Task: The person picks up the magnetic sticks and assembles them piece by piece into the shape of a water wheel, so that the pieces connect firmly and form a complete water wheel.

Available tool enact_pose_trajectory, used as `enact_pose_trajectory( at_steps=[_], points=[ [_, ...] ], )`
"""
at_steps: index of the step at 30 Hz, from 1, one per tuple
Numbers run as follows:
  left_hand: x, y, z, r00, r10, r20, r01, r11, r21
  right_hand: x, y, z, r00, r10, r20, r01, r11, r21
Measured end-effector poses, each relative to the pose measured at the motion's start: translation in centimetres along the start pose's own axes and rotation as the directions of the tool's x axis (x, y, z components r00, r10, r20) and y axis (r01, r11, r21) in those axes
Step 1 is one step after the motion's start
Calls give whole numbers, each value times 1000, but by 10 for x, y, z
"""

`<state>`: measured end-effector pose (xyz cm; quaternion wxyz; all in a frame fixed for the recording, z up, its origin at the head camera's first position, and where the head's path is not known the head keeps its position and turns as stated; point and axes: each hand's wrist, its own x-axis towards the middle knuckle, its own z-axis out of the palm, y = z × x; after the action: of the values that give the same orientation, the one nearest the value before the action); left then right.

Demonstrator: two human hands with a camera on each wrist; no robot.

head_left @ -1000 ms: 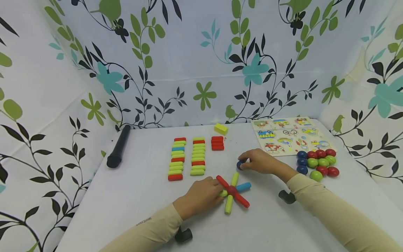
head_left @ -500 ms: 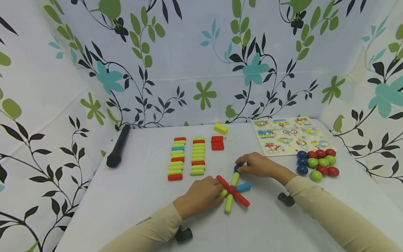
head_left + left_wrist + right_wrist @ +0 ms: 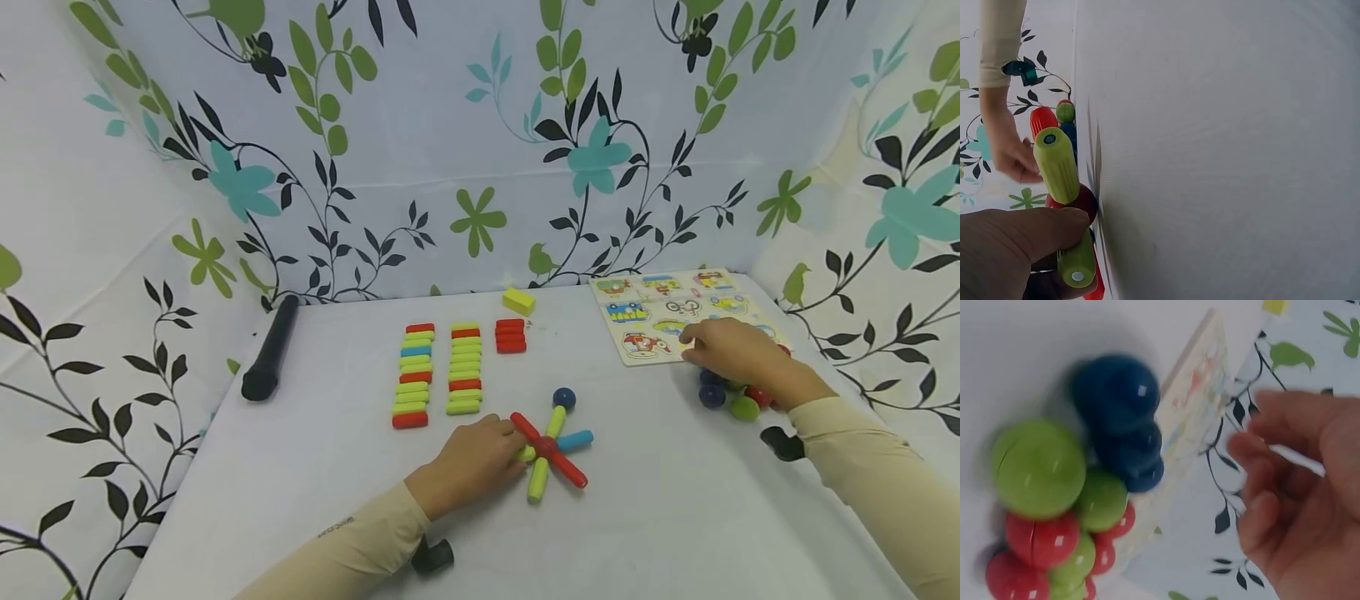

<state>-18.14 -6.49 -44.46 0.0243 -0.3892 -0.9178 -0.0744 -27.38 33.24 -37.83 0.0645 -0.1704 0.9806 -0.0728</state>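
Pinching a green rod joined to a red ball, the left hand has a closed grip, a blue ball lies at the end of another rod, and the right hand, grip loosely parted and empty, hovers near coloured balls beside a picture board.

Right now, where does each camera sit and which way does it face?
Head: on the person's head, facing forward and down over the table; both sleeves, left grip and right grip show.
Left wrist: on that wrist, turned sideways, looking past the left grip at the star; the right grip and its sleeve show beyond.
Right wrist: on that wrist, also sideways, facing the balls, board and backdrop; only the right grip shows.
Shared: head and right wrist both see the balls and board.
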Motion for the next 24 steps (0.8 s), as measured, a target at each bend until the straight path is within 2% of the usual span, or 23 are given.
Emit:
enact_pose_trajectory(
  at_steps=[3, 5, 11, 16, 20, 22, 24],
  points=[
    [0, -1, 0, 1000, 4, -3, -4, 1000, 6, -14, 10, 3, 993, -23, 112, 24, 1000, -4],
    [1, -2, 0, 1000, 6, -1, -6, 1000, 11, -22, 11, 7, 988, -35, 153, 40, 999, -32],
    [2, -3, 0, 1000, -3, 17, 3, 1000, 1, -34, 10, 17, 992, -35, 120, 54, 986, -159],
    [3, -3, 0, 1000, -3, 22, 3, 1000, 5, -37, 7, 25, 994, -53, 93, 69, 982, -178],
    [4, -4, 0, 1000, 2, 12, -2, 1000, 15, -30, -8, 25, 996, -65, 67, 71, 994, -80],
    [4, -4, -1, 1000, 3, 7, -3, 1000, 20, -18, -20, 23, 995, -76, 59, 75, 997, 14],
    [5, -5, -1, 1000, 6, 0, -6, 1000, 23, -3, -35, 22, 993, -101, 52, 94, 987, 131]
  ],
)
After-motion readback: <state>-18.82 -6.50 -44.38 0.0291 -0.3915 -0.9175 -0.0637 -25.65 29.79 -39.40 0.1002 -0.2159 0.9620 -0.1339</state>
